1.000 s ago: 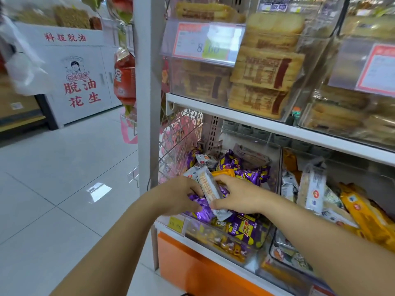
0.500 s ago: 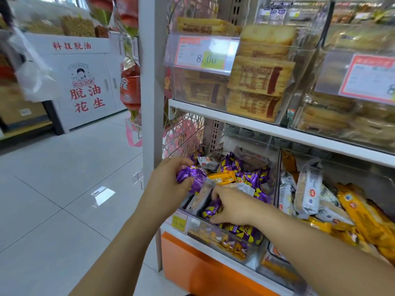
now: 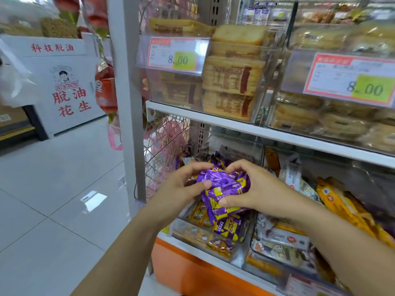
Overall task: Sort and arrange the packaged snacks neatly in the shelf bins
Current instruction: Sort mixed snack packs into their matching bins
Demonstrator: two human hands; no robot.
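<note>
the shelf carries clear bins on two levels. the upper ones hold stacked toast packs. on the lower level, the left bin is piled with small purple and yellow foil snacks, and the right bin beside it holds white packs and long orange packs leaning in a jumble.

the purple packs that matter now are a bunch lifted just above the left bin's pile, pressed between both hands. the left hand curls round the bunch from its side with the thumb laid on top. the right hand grasps the other side, fingers arched over the top and thumb tucked beneath.

these packs look light, each one small and probably puffed with air. the foil is glossy and creased, so it is likely slick, and loose packs would slide against one another. a bunch like this probably holds only under steady inward pressure. ease off and the middle ones may drop out. the contents may crush under a hard squeeze, so firm but gentle is my guess.

the best hold seems to be at the two outer flanks of the bunch, palms in, with thumbs capping top and bottom. for a single pack, pinching the flat crimped end would likely grip better than the smooth belly.
</note>
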